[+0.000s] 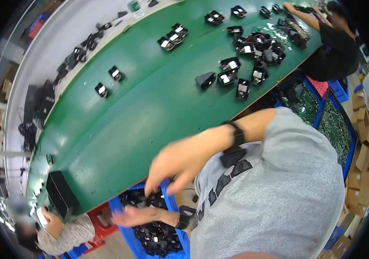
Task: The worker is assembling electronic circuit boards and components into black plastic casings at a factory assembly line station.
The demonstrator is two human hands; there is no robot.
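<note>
My right hand point(175, 160) hangs over the near edge of the green table, above a blue bin point(124, 233). Its fingers point down and are apart, with nothing seen between them. Lower down, my left hand point(133, 216) is stretched out over the same bin, fingers extended, palm bare and slightly blurred. Many small black plastic pieces point(158, 241) fill the bin. Neither hand clearly touches them. Both wrists carry black bands.
The green table point(132, 125) holds black open housings point(229, 77) in clusters, with a black box point(62, 194) at its left end. One person point(335, 43) works at far right, another point(65, 233) sits at lower left. Blue bins of circuit boards point(333, 129) stand right.
</note>
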